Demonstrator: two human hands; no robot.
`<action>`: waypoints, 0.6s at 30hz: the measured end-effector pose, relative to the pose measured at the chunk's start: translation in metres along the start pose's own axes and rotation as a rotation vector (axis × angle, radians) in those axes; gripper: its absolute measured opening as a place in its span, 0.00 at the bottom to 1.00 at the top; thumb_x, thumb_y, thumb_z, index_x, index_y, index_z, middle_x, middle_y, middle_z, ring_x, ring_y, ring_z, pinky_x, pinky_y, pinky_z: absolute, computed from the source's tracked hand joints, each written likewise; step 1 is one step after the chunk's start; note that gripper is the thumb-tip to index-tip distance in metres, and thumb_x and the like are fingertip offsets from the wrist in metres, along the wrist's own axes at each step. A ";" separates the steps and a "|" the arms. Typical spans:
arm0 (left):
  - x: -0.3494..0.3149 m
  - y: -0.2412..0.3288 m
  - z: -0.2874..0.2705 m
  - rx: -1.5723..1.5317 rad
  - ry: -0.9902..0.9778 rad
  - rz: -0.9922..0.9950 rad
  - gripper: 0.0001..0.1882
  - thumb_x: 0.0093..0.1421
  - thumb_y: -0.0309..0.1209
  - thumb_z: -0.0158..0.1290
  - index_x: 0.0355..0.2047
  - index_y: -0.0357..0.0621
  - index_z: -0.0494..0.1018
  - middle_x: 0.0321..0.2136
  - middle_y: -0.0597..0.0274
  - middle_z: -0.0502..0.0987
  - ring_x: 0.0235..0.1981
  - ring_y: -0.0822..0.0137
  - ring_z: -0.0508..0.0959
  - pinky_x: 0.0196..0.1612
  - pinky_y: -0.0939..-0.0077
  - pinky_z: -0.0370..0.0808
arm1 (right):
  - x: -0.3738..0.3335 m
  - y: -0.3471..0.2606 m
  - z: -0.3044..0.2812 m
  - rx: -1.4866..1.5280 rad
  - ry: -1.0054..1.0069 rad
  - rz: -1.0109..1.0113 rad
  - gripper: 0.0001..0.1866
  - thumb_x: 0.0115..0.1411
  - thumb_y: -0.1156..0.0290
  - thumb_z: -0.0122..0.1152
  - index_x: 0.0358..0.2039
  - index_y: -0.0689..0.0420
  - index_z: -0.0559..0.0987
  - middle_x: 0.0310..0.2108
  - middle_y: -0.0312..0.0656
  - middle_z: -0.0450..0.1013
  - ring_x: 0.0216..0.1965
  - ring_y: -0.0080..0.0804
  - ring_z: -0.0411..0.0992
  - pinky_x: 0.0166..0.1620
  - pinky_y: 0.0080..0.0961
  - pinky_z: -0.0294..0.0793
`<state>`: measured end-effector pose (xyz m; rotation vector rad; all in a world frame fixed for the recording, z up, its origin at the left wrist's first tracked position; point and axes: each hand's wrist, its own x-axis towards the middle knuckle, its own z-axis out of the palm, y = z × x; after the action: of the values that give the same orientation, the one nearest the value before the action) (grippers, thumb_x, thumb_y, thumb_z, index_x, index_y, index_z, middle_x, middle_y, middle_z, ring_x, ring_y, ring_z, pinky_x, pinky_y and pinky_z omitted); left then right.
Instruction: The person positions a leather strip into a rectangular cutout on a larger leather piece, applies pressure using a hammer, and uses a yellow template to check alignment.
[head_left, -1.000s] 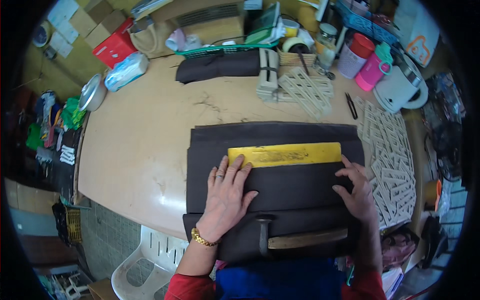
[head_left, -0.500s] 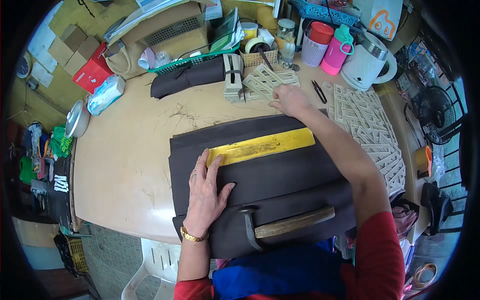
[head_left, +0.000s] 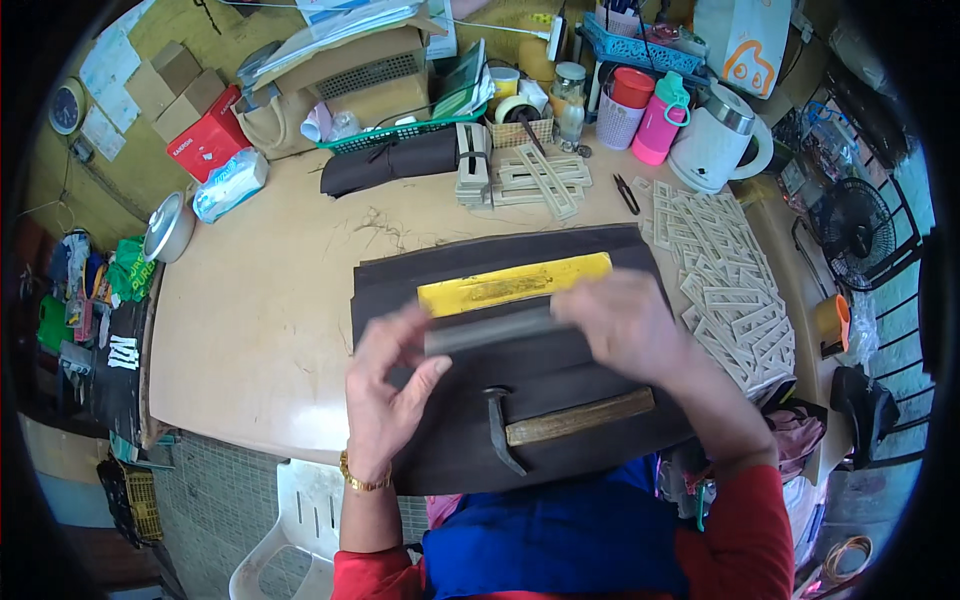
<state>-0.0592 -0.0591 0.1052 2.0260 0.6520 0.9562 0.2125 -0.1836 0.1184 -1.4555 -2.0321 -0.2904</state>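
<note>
My right hand [head_left: 625, 325], smeared by motion, grips the right end of a blurred greyish strip [head_left: 490, 331] just below a yellow flat bar [head_left: 510, 279]. My left hand [head_left: 385, 385] is raised at the strip's left end, thumb and fingers apart around it; whether they touch it is unclear. Underneath lie stacked black sheets [head_left: 610, 445], overhanging the table's near edge. On the sheets rests a hammer [head_left: 580, 417] with a wooden handle and a dark curved metal head. Beyond them, a small pile of cream rectangular frames [head_left: 548, 183] lies loose.
Many more cream frames [head_left: 735, 290] cover the table's right side, near small black snips [head_left: 626, 194]. A black roll [head_left: 390, 164] and a bound stack of frames [head_left: 473, 170] stand at the back. A white kettle [head_left: 710, 145] and pink bottle [head_left: 660, 120] are back right.
My right hand has come back from the loose frames to the sheets, now with the strip. My left hand has lifted off the yellow bar. The view has shifted slightly.
</note>
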 end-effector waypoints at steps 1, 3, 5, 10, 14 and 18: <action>-0.009 -0.002 -0.002 -0.027 -0.120 0.017 0.12 0.61 0.24 0.63 0.44 0.33 0.82 0.36 0.52 0.82 0.38 0.61 0.83 0.40 0.71 0.80 | -0.007 -0.025 -0.015 -0.097 -0.125 0.027 0.11 0.55 0.74 0.61 0.40 0.51 0.78 0.29 0.36 0.74 0.26 0.33 0.75 0.31 0.34 0.73; -0.029 0.014 0.008 -0.272 -0.048 -0.224 0.06 0.64 0.23 0.60 0.37 0.31 0.84 0.26 0.58 0.80 0.26 0.71 0.81 0.30 0.81 0.78 | -0.026 -0.048 -0.019 0.048 -0.087 0.185 0.09 0.59 0.74 0.63 0.41 0.52 0.78 0.29 0.36 0.75 0.26 0.34 0.76 0.33 0.31 0.75; -0.050 0.010 0.010 -0.362 -0.029 -0.242 0.07 0.65 0.24 0.60 0.37 0.32 0.84 0.27 0.58 0.80 0.25 0.74 0.80 0.27 0.84 0.77 | -0.044 -0.059 -0.017 0.233 0.054 0.363 0.08 0.63 0.75 0.63 0.42 0.54 0.77 0.29 0.38 0.76 0.27 0.32 0.78 0.34 0.27 0.76; -0.078 0.019 0.009 -0.202 -0.096 -0.181 0.07 0.65 0.26 0.62 0.37 0.33 0.85 0.31 0.59 0.81 0.29 0.74 0.77 0.33 0.82 0.74 | -0.110 -0.077 -0.003 0.964 0.187 0.807 0.03 0.65 0.79 0.63 0.35 0.66 0.80 0.28 0.43 0.76 0.29 0.26 0.77 0.36 0.22 0.76; -0.091 0.026 0.015 -0.292 -0.030 -0.331 0.08 0.64 0.26 0.62 0.40 0.33 0.83 0.29 0.59 0.80 0.29 0.75 0.76 0.33 0.82 0.74 | -0.115 -0.089 -0.007 0.655 0.132 0.660 0.09 0.69 0.79 0.57 0.31 0.66 0.80 0.29 0.41 0.77 0.28 0.23 0.76 0.35 0.18 0.73; -0.091 0.016 0.024 -0.419 0.001 -0.394 0.04 0.64 0.21 0.61 0.38 0.33 0.80 0.29 0.62 0.80 0.29 0.78 0.76 0.33 0.82 0.74 | -0.122 -0.089 0.000 0.807 0.178 0.925 0.03 0.68 0.80 0.58 0.37 0.65 0.79 0.28 0.39 0.78 0.27 0.20 0.76 0.35 0.18 0.73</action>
<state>-0.0909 -0.1425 0.0717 1.4615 0.7462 0.7797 0.1560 -0.3114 0.0616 -1.5387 -0.9455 0.6771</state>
